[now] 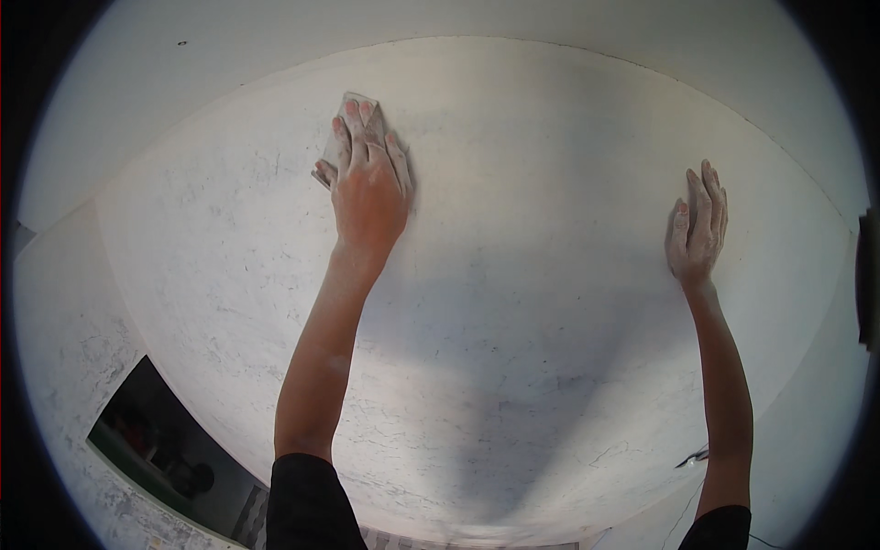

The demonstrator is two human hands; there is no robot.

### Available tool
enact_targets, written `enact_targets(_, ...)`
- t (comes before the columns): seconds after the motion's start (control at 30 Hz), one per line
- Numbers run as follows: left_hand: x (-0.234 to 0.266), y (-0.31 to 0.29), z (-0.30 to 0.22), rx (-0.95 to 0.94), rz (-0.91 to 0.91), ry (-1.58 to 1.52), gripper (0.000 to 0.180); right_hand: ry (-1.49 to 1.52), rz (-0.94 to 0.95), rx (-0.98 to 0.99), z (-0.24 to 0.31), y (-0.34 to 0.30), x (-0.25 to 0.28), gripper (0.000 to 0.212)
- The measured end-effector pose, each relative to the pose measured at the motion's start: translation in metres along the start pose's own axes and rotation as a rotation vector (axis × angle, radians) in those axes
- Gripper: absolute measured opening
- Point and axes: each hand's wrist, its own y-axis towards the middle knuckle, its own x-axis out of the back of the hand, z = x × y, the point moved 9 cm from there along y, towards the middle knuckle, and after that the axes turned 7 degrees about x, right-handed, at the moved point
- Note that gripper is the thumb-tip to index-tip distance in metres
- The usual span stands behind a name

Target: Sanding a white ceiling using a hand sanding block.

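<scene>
My left hand (371, 197) presses a dusty, pale sheet of sandpaper (330, 149) against the upper part of the white plastered wall (522, 202). Its fingers lie over the sheet, and the thumb is at the sheet's left edge. Far to the right, my right hand (700, 229) rests on the same wall with its fingers stretched upward and nothing in it. White dust coats the fingers of both hands. Both arms reach up from below in short black sleeves. Fine dark scratches and specks mark the wall, mostly at the left and lower down.
Above the wall runs the pale ceiling (458, 18). A dark opening (165, 449) in the side wall lies at the lower left. At the lower right, a small dark fitting (693, 458) with thin wires is by my right forearm. A dark object (865, 280) stands at the right rim.
</scene>
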Motion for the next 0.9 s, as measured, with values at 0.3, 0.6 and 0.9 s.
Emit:
enact_targets(0.3, -0.013, 0.019, 0.000, 0.097, 0.077, 0.154, 0.049, 0.003, 0.010, 0.005, 0.000, -0.005, 0.001, 0.038)
enact_targets(0.6, -0.008, 0.045, -0.007, -0.041, -0.052, 0.137, 0.044, 0.024, 0.000, 0.008, 0.001, -0.004, -0.003, 0.038)
enact_targets(0.9, 0.002, 0.012, -0.021, -0.172, 0.054, 0.137, 0.041, 0.016, -0.003, 0.006, -0.002, -0.005, 0.002, 0.037)
